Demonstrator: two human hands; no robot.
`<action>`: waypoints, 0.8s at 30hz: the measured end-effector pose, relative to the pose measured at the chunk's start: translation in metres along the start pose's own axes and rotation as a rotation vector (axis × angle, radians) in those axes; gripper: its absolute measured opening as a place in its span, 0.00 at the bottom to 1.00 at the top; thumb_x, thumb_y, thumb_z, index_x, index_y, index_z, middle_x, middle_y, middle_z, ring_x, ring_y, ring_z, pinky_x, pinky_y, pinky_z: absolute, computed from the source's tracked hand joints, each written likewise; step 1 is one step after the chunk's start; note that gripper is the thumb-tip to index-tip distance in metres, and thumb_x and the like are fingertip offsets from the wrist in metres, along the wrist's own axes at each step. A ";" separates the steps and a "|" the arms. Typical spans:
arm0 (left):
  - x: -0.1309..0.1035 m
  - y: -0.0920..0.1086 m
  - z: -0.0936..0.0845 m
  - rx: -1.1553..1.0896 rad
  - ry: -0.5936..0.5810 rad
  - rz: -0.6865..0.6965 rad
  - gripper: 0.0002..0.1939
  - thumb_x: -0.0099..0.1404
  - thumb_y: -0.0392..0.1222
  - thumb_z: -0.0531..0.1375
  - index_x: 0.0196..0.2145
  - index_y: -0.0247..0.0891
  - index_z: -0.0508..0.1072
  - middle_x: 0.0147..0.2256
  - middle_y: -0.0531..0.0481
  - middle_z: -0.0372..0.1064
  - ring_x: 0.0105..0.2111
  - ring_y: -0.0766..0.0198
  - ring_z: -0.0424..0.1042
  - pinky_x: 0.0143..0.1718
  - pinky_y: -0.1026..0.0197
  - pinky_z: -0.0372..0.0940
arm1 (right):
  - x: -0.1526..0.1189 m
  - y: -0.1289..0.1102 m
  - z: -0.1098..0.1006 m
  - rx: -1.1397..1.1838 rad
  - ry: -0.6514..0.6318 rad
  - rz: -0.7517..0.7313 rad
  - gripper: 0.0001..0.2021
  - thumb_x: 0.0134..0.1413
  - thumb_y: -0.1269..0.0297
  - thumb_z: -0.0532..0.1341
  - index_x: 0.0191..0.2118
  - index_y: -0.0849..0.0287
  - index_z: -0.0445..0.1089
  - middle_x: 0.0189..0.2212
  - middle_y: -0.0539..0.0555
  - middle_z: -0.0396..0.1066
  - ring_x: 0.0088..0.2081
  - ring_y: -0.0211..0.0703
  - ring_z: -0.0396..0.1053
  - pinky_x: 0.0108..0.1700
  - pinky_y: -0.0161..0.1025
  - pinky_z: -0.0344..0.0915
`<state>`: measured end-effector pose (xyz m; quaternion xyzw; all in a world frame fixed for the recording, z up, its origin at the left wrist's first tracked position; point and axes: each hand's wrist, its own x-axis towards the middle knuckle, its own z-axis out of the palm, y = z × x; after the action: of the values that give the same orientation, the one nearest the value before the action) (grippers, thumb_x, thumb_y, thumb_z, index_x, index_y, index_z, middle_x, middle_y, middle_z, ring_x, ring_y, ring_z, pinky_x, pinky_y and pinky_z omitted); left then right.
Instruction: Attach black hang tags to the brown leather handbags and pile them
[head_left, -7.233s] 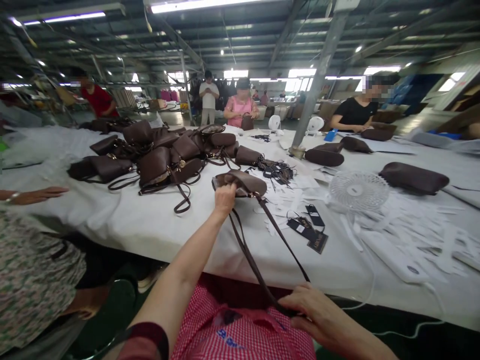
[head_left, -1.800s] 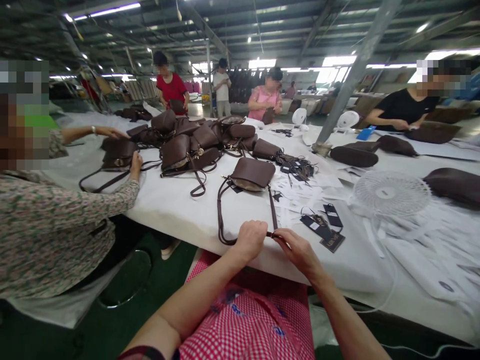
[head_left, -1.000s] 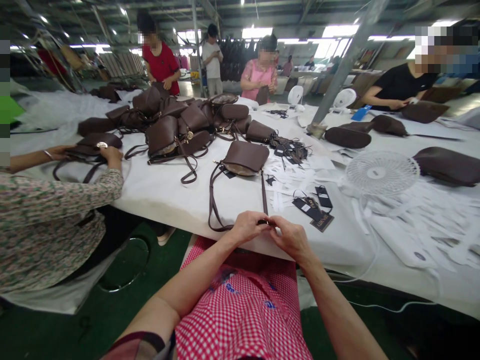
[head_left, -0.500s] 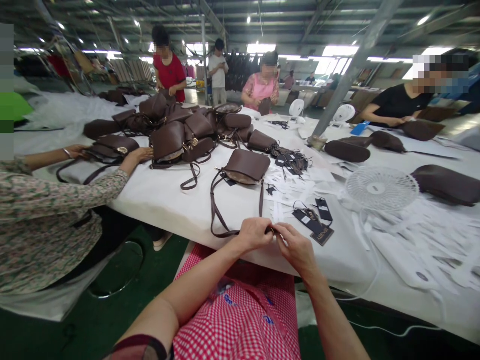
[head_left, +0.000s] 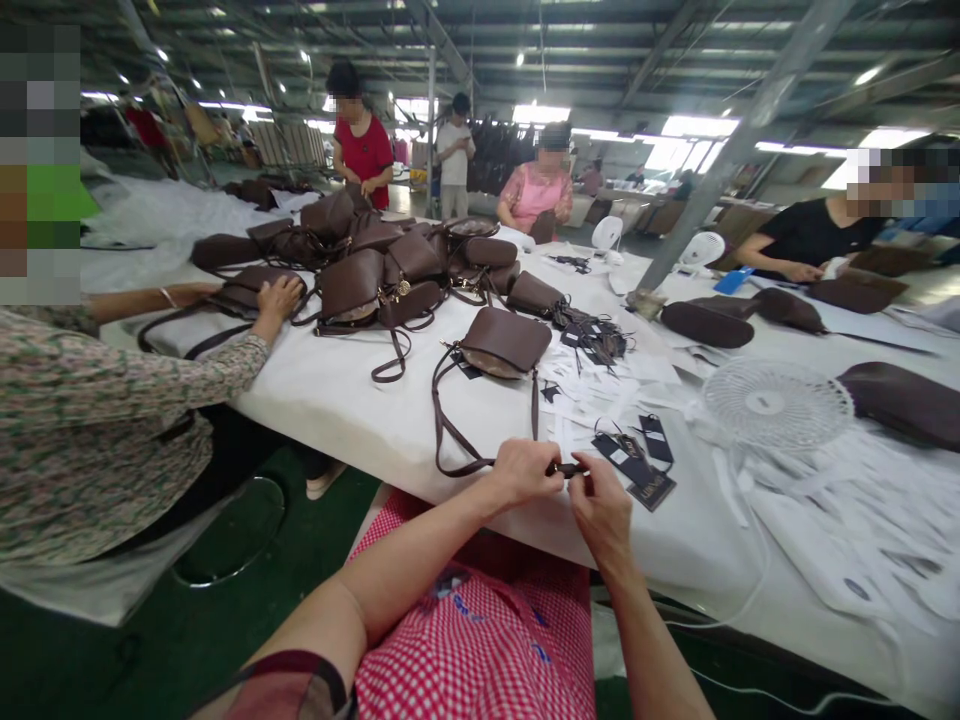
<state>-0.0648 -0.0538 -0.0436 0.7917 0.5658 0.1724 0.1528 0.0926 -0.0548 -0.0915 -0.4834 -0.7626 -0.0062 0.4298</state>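
Fingers clamped, my left hand [head_left: 529, 471] and right hand [head_left: 603, 504] pinch the strap [head_left: 535, 408]; it seems light, supple, best held flat between fingertips.

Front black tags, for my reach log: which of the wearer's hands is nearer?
Right. The right hand is just lower left of the front black tags; the left hand is farther left.

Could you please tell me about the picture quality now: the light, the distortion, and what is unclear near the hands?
Head view: windows at the back glare white beneath a dim roof; head view: the grey post leans, probably partly wide-angle distortion; head view: the strap between left hand and right hand is too dark for fine detail.
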 end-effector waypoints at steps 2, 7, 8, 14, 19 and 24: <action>0.001 0.001 0.002 0.067 0.026 0.039 0.12 0.63 0.45 0.55 0.40 0.41 0.73 0.36 0.48 0.76 0.38 0.57 0.74 0.40 0.58 0.67 | 0.001 0.000 -0.002 -0.092 -0.037 0.016 0.14 0.55 0.73 0.50 0.44 0.59 0.69 0.36 0.55 0.71 0.35 0.43 0.70 0.38 0.37 0.65; 0.002 -0.004 0.005 0.150 0.056 0.131 0.11 0.64 0.44 0.54 0.37 0.36 0.72 0.35 0.43 0.75 0.38 0.55 0.74 0.40 0.56 0.67 | 0.004 -0.008 -0.012 -0.385 -0.371 -0.143 0.16 0.60 0.70 0.51 0.50 0.58 0.69 0.45 0.56 0.72 0.29 0.37 0.69 0.25 0.34 0.56; 0.002 -0.006 0.005 0.158 0.056 0.147 0.11 0.64 0.44 0.54 0.37 0.36 0.72 0.34 0.43 0.75 0.38 0.54 0.74 0.40 0.55 0.66 | 0.005 -0.009 -0.013 -0.424 -0.420 -0.158 0.15 0.60 0.69 0.50 0.49 0.58 0.69 0.43 0.56 0.72 0.27 0.36 0.68 0.24 0.34 0.53; 0.000 -0.008 0.007 0.144 0.088 0.168 0.09 0.64 0.44 0.54 0.38 0.39 0.71 0.34 0.47 0.75 0.37 0.56 0.74 0.38 0.56 0.66 | 0.010 0.012 -0.018 -0.228 -0.344 0.054 0.14 0.61 0.67 0.47 0.40 0.59 0.70 0.34 0.57 0.73 0.31 0.43 0.70 0.29 0.35 0.58; 0.004 -0.012 0.006 0.199 0.081 0.128 0.08 0.64 0.42 0.55 0.38 0.38 0.71 0.33 0.45 0.75 0.36 0.55 0.74 0.38 0.55 0.67 | 0.012 0.014 -0.019 -0.149 -0.296 0.248 0.15 0.57 0.63 0.48 0.42 0.59 0.69 0.34 0.57 0.75 0.31 0.46 0.70 0.32 0.38 0.60; 0.007 -0.020 0.008 0.247 0.058 0.209 0.07 0.64 0.38 0.54 0.38 0.36 0.71 0.33 0.44 0.75 0.36 0.55 0.75 0.37 0.56 0.67 | 0.020 -0.004 -0.029 -0.066 -0.698 0.130 0.12 0.57 0.56 0.51 0.30 0.55 0.67 0.22 0.51 0.70 0.24 0.42 0.66 0.29 0.37 0.56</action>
<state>-0.0758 -0.0416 -0.0591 0.8537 0.5014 0.1393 0.0191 0.1050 -0.0548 -0.0588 -0.5177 -0.8304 0.1620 0.1268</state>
